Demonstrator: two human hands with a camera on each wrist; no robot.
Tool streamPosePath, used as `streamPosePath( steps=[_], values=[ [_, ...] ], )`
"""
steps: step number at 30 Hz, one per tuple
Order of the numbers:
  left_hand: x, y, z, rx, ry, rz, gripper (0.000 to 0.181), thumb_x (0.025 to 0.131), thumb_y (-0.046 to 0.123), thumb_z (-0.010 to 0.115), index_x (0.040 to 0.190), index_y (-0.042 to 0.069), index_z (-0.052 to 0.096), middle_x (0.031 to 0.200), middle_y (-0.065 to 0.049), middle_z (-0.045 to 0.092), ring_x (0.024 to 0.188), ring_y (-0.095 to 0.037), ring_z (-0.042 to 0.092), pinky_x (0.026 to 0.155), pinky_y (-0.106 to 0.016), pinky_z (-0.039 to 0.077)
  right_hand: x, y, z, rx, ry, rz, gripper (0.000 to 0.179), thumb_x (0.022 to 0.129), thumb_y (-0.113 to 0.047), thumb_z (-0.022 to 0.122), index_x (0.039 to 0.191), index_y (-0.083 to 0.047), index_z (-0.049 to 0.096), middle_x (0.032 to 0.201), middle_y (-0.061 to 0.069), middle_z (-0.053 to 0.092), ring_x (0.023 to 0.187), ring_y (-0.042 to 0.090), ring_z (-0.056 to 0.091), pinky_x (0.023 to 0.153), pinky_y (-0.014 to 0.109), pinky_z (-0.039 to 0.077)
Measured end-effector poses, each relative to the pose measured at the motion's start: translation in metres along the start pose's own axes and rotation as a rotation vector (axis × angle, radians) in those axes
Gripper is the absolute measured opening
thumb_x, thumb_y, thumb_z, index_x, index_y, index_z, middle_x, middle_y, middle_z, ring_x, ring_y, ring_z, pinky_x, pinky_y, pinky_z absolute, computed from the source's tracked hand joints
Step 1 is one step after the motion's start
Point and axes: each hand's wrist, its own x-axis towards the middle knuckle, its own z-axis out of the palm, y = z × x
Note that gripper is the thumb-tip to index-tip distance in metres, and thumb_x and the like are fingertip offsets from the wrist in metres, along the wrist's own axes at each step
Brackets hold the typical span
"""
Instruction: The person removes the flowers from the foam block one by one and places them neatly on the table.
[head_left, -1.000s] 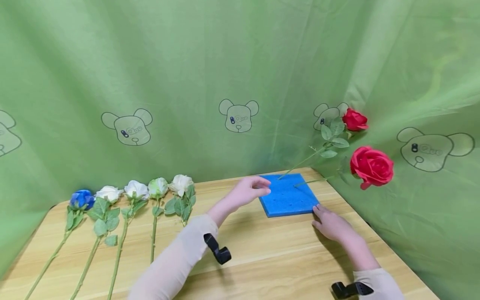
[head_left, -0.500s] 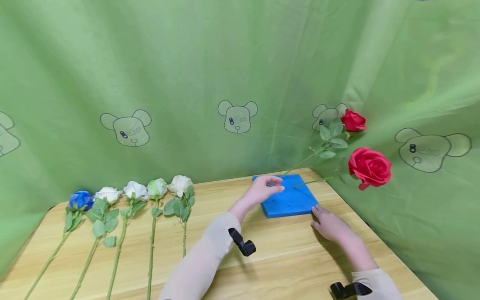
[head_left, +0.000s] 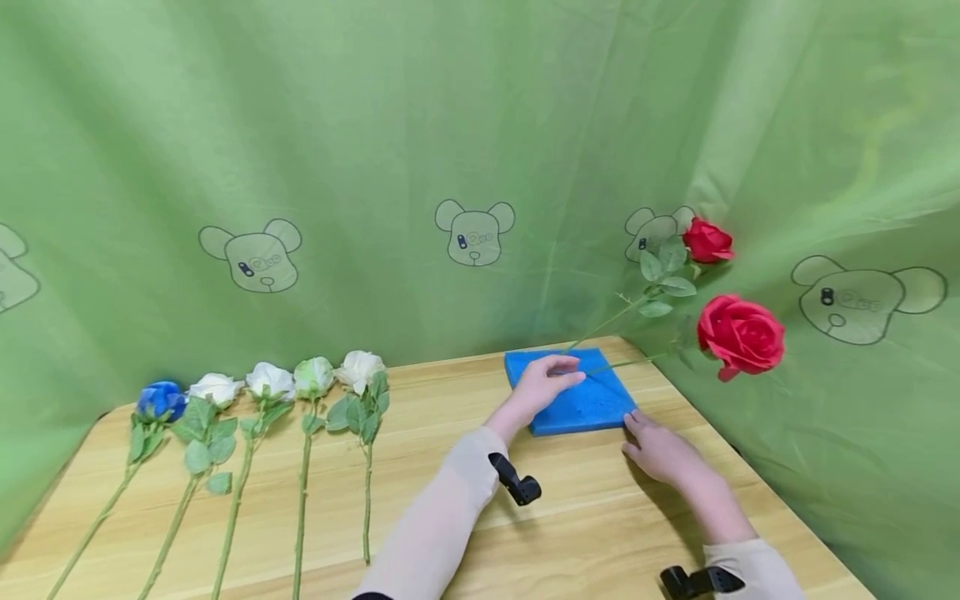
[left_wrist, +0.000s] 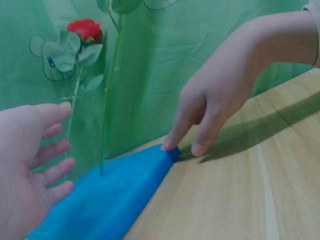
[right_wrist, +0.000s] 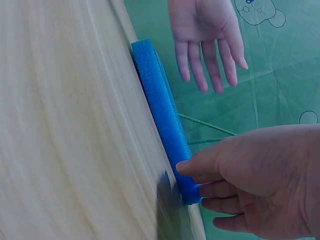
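A blue foam block [head_left: 581,415] lies flat on the wooden table. Two red roses stand in it by their stems, leaning right: a larger front rose [head_left: 741,336] and a smaller rear rose [head_left: 708,241]. Above the foam, beside the stems, my left hand [head_left: 542,390] holds nothing; its fingers are spread loosely in the left wrist view. At the foam's near right corner, my right hand [head_left: 667,450] touches the edge with a fingertip, while its thumb hangs just in front, as the left wrist view shows. The right wrist view has the foam [right_wrist: 162,112] edge-on.
Several artificial roses lie side by side on the left of the table: a blue rose [head_left: 161,402], white roses including one [head_left: 362,371] nearest the foam, and a greenish-white rose [head_left: 314,377]. A green curtain [head_left: 360,150] with bear prints hangs behind the table [head_left: 450,500].
My left hand has moved right from the foam's left edge to above its middle, close to the rose stems. The right hand has stayed at the corner.
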Motion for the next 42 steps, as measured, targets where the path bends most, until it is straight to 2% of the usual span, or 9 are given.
streamPosePath(
  steps=[10,15,22,25,28,32,34,38,42],
  values=[
    [0.02,-0.018,0.028,-0.084,0.035,-0.021,0.041,0.089,0.033,0.07,0.129,0.023,0.063,0.132,-0.008,0.063,0.117,-0.015,0.061,0.099,-0.034,0.052,0.001,0.003,0.002,-0.003,-0.002,0.011,0.053,0.095,-0.016,0.057,0.137,0.014,0.045,0.143,0.038,0.039,0.129,0.053,0.042,0.107,0.062,0.038],
    [0.028,-0.025,0.04,-0.112,0.022,-0.046,0.043,0.09,0.031,0.07,0.131,0.024,0.061,0.135,-0.006,0.061,0.121,-0.016,0.06,0.102,-0.035,0.051,0.0,0.003,0.002,-0.008,-0.005,0.023,0.053,0.095,-0.017,0.057,0.137,0.014,0.044,0.143,0.037,0.039,0.13,0.053,0.042,0.107,0.062,0.038],
    [0.036,-0.031,0.049,-0.182,0.037,-0.054,0.044,0.09,0.03,0.07,0.132,0.022,0.061,0.134,-0.002,0.062,0.122,-0.016,0.059,0.104,-0.036,0.05,0.0,0.002,0.002,-0.003,0.0,0.028,0.053,0.095,-0.017,0.057,0.137,0.014,0.044,0.144,0.038,0.038,0.131,0.053,0.041,0.108,0.062,0.038],
    [0.038,-0.03,0.051,-0.173,0.044,-0.043,0.043,0.091,0.027,0.069,0.132,0.019,0.061,0.134,-0.003,0.062,0.122,-0.017,0.059,0.104,-0.036,0.05,0.0,0.001,0.004,-0.006,-0.003,0.031,0.054,0.095,-0.018,0.058,0.137,0.014,0.044,0.144,0.037,0.038,0.132,0.052,0.04,0.108,0.061,0.038],
    [0.042,-0.029,0.054,-0.08,0.055,-0.011,0.041,0.092,0.025,0.068,0.132,0.015,0.062,0.134,-0.004,0.063,0.121,-0.018,0.06,0.102,-0.033,0.051,0.0,0.0,0.003,-0.024,0.002,0.036,0.054,0.095,-0.018,0.058,0.137,0.013,0.045,0.144,0.037,0.039,0.132,0.051,0.041,0.108,0.061,0.038],
    [0.047,-0.028,0.057,0.13,0.081,0.031,0.037,0.093,0.027,0.066,0.129,0.017,0.064,0.129,0.002,0.066,0.117,-0.015,0.063,0.096,-0.027,0.053,0.0,-0.001,0.001,-0.047,0.017,0.039,0.053,0.095,-0.018,0.059,0.136,0.013,0.046,0.143,0.036,0.041,0.131,0.051,0.043,0.107,0.061,0.04],
    [0.05,-0.027,0.058,0.205,0.086,0.043,0.035,0.093,0.026,0.066,0.127,0.018,0.066,0.128,0.003,0.067,0.115,-0.014,0.063,0.095,-0.025,0.053,0.0,0.0,0.001,-0.046,0.019,0.038,0.053,0.095,-0.017,0.059,0.136,0.013,0.046,0.143,0.036,0.041,0.131,0.051,0.043,0.107,0.061,0.04],
    [0.053,-0.027,0.06,0.28,0.095,0.033,0.03,0.095,0.022,0.063,0.125,0.018,0.067,0.126,0.003,0.068,0.117,-0.015,0.062,0.096,-0.027,0.052,0.001,0.001,0.005,-0.041,0.017,0.025,0.054,0.095,-0.017,0.059,0.136,0.015,0.045,0.143,0.037,0.041,0.132,0.051,0.042,0.108,0.06,0.039],
    [0.054,-0.029,0.062,0.311,0.135,0.009,0.025,0.096,0.023,0.063,0.119,0.02,0.071,0.12,0.005,0.07,0.116,-0.014,0.062,0.097,-0.029,0.052,0.0,-0.002,0.005,-0.032,0.007,0.028,0.053,0.095,-0.016,0.058,0.136,0.015,0.045,0.143,0.038,0.04,0.132,0.05,0.042,0.108,0.059,0.039]
  ],
)
